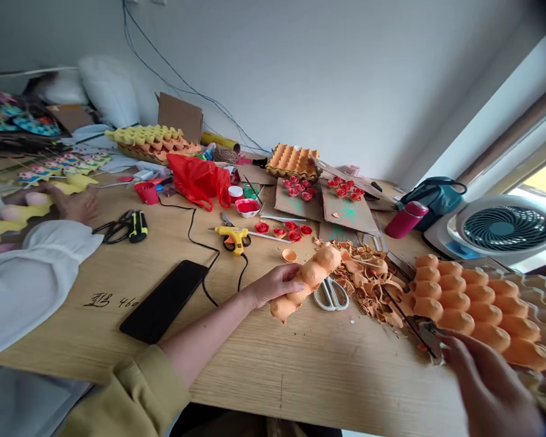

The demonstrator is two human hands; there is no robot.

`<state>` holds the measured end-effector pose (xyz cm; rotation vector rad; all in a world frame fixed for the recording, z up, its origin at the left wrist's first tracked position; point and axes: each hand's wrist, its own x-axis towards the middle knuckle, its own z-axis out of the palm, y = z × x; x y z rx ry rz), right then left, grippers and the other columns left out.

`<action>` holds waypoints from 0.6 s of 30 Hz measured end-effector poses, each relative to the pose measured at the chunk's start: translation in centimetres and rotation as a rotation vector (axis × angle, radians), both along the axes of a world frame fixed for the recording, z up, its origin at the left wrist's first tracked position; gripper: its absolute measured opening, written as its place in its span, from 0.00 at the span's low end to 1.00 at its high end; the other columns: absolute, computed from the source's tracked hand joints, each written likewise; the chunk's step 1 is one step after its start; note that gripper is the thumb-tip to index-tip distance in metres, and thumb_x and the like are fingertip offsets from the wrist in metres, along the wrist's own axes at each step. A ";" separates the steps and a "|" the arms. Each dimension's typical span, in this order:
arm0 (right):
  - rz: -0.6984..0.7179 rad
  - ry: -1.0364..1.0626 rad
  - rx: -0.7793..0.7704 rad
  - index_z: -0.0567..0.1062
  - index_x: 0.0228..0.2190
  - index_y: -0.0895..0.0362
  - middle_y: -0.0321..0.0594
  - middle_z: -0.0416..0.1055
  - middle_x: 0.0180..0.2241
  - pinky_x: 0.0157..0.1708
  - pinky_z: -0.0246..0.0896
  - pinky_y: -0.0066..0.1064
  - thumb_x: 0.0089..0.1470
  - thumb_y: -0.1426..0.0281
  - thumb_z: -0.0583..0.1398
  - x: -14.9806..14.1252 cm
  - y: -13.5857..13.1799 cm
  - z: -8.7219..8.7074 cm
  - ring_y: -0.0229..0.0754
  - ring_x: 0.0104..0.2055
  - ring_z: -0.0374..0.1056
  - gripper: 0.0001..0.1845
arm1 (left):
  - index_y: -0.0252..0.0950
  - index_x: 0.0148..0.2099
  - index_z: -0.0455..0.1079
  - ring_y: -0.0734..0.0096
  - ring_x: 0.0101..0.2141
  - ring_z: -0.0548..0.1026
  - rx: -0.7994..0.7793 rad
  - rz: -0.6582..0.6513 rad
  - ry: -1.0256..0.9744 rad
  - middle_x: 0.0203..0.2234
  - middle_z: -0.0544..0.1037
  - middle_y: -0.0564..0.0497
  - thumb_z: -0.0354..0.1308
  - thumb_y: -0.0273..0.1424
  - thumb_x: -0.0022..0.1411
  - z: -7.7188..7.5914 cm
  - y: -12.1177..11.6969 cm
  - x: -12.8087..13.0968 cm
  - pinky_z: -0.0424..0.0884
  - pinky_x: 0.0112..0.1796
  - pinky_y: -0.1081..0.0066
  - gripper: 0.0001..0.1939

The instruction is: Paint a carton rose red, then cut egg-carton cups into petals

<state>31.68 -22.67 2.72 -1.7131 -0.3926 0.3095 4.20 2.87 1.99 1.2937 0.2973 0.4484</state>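
My left hand (273, 287) is closed around a short strip of orange egg-tray cups (316, 270), held tilted above the table. At the lower right, my right hand (491, 382) grips a dark tool with a long thin blade (414, 328); blur hides its exact kind. This tool is at the near left corner of a large orange egg tray (475, 303), which lies with its cups upward. Between my hands is a heap of torn orange egg-tray scraps (368, 279). White-handled scissors (331, 295) lie beside it, and a single cut cup (289, 255) sits behind the strip.
A yellow glue gun (234, 237) with its cord, a black phone (164, 300) and red paper-pulp flowers (293, 232) lie on the table. At the left, a co-worker's hands (79, 205) hold yellow cups. A pink bottle (406, 220) and white fan (500, 227) stand right.
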 end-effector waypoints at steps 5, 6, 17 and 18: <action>0.841 0.174 0.066 0.79 0.47 0.53 0.46 0.79 0.48 0.44 0.73 0.38 0.45 0.50 0.71 -10.0 10.9 1.9 0.51 0.49 0.74 0.30 | 0.38 0.57 0.66 0.62 0.45 0.76 0.124 0.039 -0.016 0.45 0.77 0.47 0.69 0.37 0.54 -0.4 -0.7 0.1 0.70 0.43 0.66 0.30; 0.926 0.244 0.087 0.79 0.48 0.53 0.46 0.78 0.50 0.45 0.72 0.37 0.46 0.51 0.71 -11.0 12.6 1.9 0.50 0.51 0.73 0.30 | 0.39 0.60 0.63 0.61 0.46 0.76 0.121 0.041 -0.011 0.45 0.77 0.46 0.69 0.37 0.55 -0.4 -0.7 -0.1 0.71 0.44 0.65 0.33; 0.889 0.543 0.287 0.80 0.41 0.48 0.36 0.80 0.44 0.43 0.72 0.30 0.47 0.61 0.72 -11.1 17.6 -1.1 0.41 0.43 0.76 0.17 | 0.35 0.65 0.56 0.60 0.46 0.75 0.096 0.275 -0.025 0.43 0.75 0.45 0.64 0.49 0.58 -1.0 0.6 -0.8 0.68 0.48 0.62 0.40; 0.857 0.532 0.308 0.80 0.41 0.48 0.35 0.80 0.44 0.44 0.72 0.29 0.48 0.62 0.72 -10.8 17.4 -1.1 0.40 0.44 0.76 0.17 | 0.35 0.64 0.57 0.60 0.46 0.74 0.102 0.282 -0.002 0.43 0.74 0.45 0.64 0.50 0.59 -1.1 0.5 -0.7 0.68 0.48 0.62 0.40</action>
